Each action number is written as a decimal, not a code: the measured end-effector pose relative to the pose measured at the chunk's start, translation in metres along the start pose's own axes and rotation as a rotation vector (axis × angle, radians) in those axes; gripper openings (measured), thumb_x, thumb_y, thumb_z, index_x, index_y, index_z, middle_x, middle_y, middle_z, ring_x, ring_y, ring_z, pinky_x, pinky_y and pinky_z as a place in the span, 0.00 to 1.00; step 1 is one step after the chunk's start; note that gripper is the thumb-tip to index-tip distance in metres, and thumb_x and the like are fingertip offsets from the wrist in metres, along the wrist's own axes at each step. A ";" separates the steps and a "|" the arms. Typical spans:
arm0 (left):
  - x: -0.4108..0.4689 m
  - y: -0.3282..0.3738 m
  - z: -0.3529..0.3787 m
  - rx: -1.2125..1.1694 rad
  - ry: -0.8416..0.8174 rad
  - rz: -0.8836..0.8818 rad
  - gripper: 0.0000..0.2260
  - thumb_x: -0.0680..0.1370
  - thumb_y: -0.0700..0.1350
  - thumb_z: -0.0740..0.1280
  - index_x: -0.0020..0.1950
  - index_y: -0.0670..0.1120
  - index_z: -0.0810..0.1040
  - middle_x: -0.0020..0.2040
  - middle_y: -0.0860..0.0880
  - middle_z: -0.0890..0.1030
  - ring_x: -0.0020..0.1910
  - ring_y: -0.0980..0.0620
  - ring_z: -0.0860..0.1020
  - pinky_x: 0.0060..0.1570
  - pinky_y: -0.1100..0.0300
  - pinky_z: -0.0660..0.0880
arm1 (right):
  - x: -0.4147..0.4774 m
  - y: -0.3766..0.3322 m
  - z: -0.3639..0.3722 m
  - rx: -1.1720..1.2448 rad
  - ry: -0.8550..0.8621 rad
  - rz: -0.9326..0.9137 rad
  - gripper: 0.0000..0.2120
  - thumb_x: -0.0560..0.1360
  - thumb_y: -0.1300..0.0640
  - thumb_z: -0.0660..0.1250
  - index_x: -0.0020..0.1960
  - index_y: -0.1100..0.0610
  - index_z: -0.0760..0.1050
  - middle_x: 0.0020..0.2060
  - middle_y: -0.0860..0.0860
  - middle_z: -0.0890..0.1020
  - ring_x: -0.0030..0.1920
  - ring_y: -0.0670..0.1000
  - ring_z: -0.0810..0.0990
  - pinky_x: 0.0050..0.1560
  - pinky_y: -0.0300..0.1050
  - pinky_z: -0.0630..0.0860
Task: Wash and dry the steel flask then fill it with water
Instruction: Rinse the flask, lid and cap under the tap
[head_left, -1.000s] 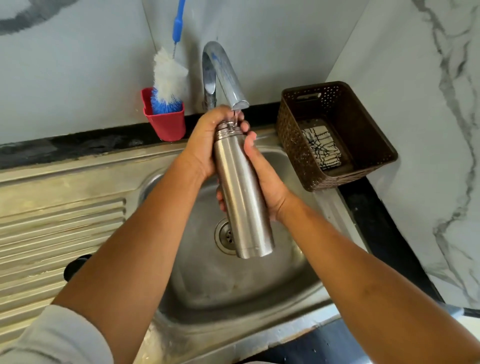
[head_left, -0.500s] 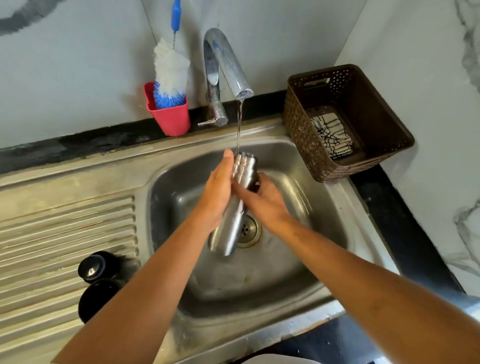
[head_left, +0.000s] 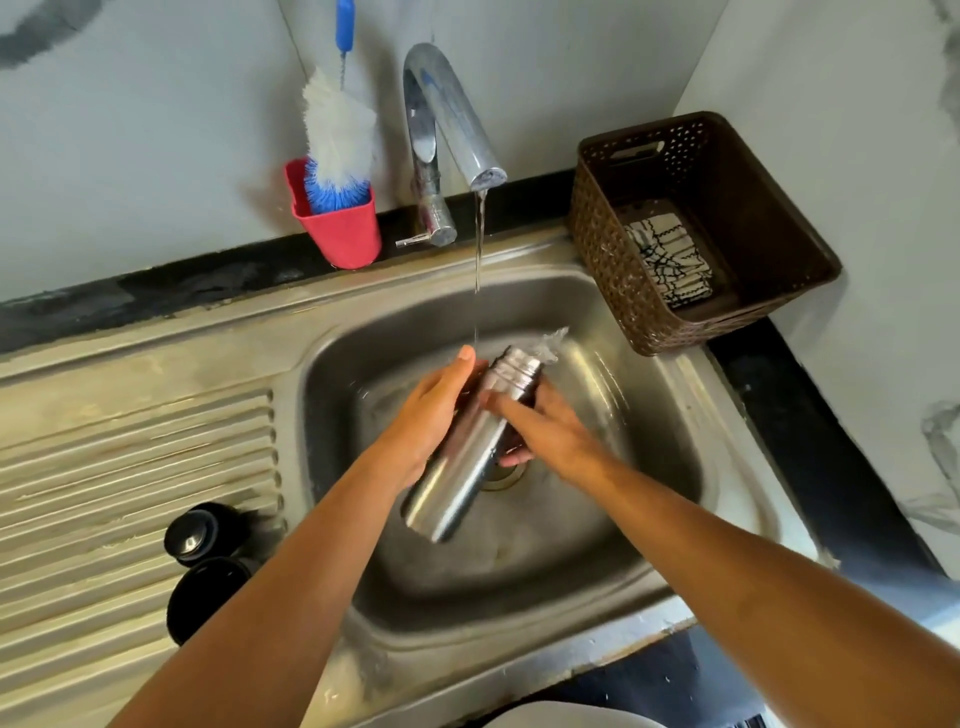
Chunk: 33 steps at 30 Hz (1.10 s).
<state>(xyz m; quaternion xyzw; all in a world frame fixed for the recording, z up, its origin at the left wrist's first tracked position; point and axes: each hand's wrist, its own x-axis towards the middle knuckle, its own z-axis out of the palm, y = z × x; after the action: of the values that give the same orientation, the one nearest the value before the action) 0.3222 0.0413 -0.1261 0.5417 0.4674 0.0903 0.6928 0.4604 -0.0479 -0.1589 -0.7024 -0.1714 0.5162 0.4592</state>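
Three stages to this task; judging by the layout, only the first is under way. Steel flask is low inside the sink bowl, above the drain. It is tilted, open threaded mouth up and away, base toward the camera.

Tap runs a thin stream that lands by the left fingertips, just beside the flask's neck. A splash shows at the mouth.

Left hand: fingers nearly straight, laid flat along the flask's left side; thumb hidden. Right hand: fingers across the upper body, thumb underneath, wrapping it. Some blur, so finer grip detail is soft. Reads as a rinse by hand.

Bottle brush stands in the red cup behind the sink, not in use. Patterned cloth lies folded in the brown basket, so drying is not begun. Black caps, two of them, rest on the drainboard.

Left to do: finish washing, dry, fill.
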 end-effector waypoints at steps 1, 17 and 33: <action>0.000 0.000 0.000 0.007 -0.025 -0.006 0.21 0.84 0.64 0.59 0.66 0.55 0.82 0.59 0.55 0.86 0.55 0.59 0.84 0.47 0.68 0.76 | 0.000 0.002 -0.002 0.008 0.017 0.008 0.22 0.77 0.49 0.75 0.68 0.49 0.72 0.58 0.54 0.84 0.52 0.54 0.87 0.40 0.54 0.86; -0.009 0.001 0.000 0.190 -0.163 -0.089 0.19 0.82 0.66 0.59 0.66 0.59 0.80 0.56 0.59 0.84 0.52 0.61 0.83 0.52 0.67 0.75 | 0.004 0.005 -0.015 0.095 0.090 0.184 0.21 0.77 0.43 0.74 0.63 0.52 0.73 0.56 0.58 0.84 0.51 0.59 0.87 0.41 0.55 0.87; -0.006 0.021 -0.001 -0.133 -0.114 0.408 0.24 0.76 0.47 0.74 0.72 0.47 0.76 0.63 0.47 0.83 0.64 0.51 0.80 0.63 0.58 0.76 | 0.022 -0.031 -0.001 0.459 0.013 0.575 0.36 0.78 0.27 0.59 0.57 0.60 0.78 0.36 0.56 0.81 0.27 0.51 0.81 0.26 0.43 0.81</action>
<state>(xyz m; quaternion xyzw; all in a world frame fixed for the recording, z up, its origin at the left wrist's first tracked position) 0.3266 0.0468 -0.1053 0.5822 0.3012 0.2285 0.7198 0.4773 -0.0165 -0.1462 -0.6036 0.1560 0.6448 0.4422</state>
